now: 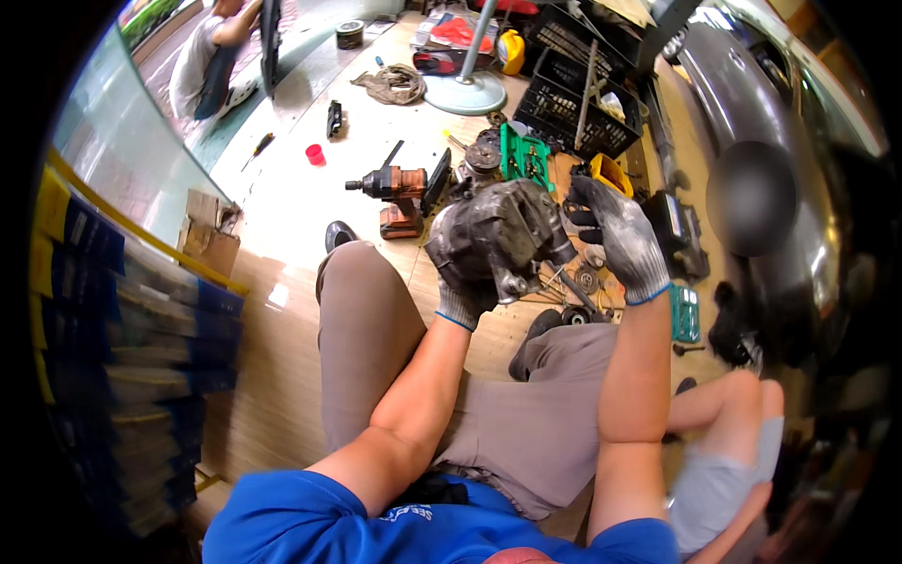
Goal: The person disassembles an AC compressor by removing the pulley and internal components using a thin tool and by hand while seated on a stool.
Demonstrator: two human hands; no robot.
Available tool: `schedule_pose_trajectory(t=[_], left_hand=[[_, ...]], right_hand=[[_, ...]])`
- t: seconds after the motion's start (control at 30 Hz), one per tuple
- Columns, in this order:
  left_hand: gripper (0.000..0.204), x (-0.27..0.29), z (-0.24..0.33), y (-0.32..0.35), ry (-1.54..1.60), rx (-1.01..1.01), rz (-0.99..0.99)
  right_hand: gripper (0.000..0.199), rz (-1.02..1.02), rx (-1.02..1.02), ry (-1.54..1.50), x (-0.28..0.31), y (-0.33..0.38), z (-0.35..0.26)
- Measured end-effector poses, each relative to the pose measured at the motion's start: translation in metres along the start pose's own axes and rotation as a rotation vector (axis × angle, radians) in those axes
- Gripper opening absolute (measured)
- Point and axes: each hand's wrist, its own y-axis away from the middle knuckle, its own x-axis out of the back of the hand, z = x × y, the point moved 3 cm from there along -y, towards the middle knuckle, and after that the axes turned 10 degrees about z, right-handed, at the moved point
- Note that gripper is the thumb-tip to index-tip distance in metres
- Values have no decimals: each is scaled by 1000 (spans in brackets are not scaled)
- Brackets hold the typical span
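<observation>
My left hand [462, 299], in a grey knitted work glove with a blue cuff, grips a greasy cast-metal machine housing [498, 235] from below. It is held up in front of my knees, and its bulk hides most of that hand's fingers. A short round stub sticks out on its right side. Just right of this stub is my right hand [620, 235], gloved the same way with blackened fingers. Those fingers are bent and apart, and I see nothing held in them. Behind the housing stands an orange and black cordless impact wrench [393, 193] on the floor.
Beyond the housing lie a green tool case [526, 155], loose metal parts [587, 277] and black crates [573, 113]. A round pole base [465, 94] and a red cap [315, 154] are farther off. Stacked boxes [141, 329] stand left, a dark car [752, 103] right. Two other people are nearby.
</observation>
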Motion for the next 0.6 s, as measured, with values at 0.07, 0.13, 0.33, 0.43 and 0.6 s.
schedule_pose_trajectory(t=[0.07,0.13,0.33,0.43,0.6], left_hand=[[50,16,-5,-13,-49,-124,-76],[60,36,-12,-31,-6,-154,-183],[65,54,-22,-46,159,-57,-142],[67,62,-23,-46,398,309,-258],[71,38,-38,-33,475,595,-370]], right_hand=[[37,-15,206,151,3,-7,16],[37,-3,503,333,4,-2,-5],[35,-20,149,38,10,-18,8],[37,12,324,445,7,-19,6],[64,359,943,993,26,-17,26]])
